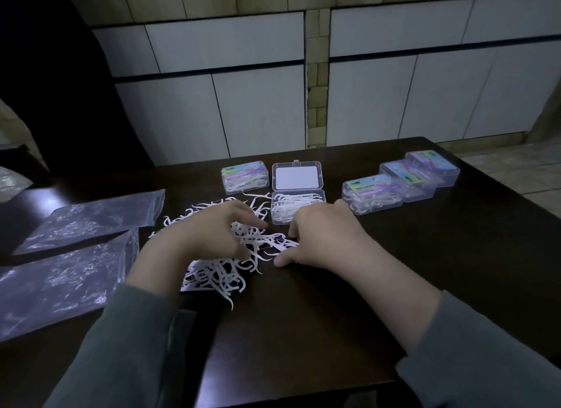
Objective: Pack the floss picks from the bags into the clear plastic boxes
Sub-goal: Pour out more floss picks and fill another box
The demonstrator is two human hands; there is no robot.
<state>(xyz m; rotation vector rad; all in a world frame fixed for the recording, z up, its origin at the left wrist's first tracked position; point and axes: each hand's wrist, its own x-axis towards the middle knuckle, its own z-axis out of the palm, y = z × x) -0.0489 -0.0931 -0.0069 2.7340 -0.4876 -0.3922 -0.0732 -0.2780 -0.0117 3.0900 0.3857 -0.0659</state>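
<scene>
A loose heap of white floss picks [212, 274] lies on the dark table in front of me. My left hand [212, 231] sits over the heap, its curled fingers pinching a bunch of picks. My right hand [321, 234] meets it from the right, with fingers and thumb pinching the same bunch [270, 242]. Just beyond the hands stands an open clear plastic box [299, 208], partly filled with picks, its lid [297, 177] tipped back. A closed, filled box [245, 177] stands to its left.
Three closed, filled boxes [372, 193] [408, 177] [434, 166] line up at the right rear of the table [318, 316]. Two flat clear bags [94, 218] [60, 283] lie at the left. White cabinet doors stand behind the table.
</scene>
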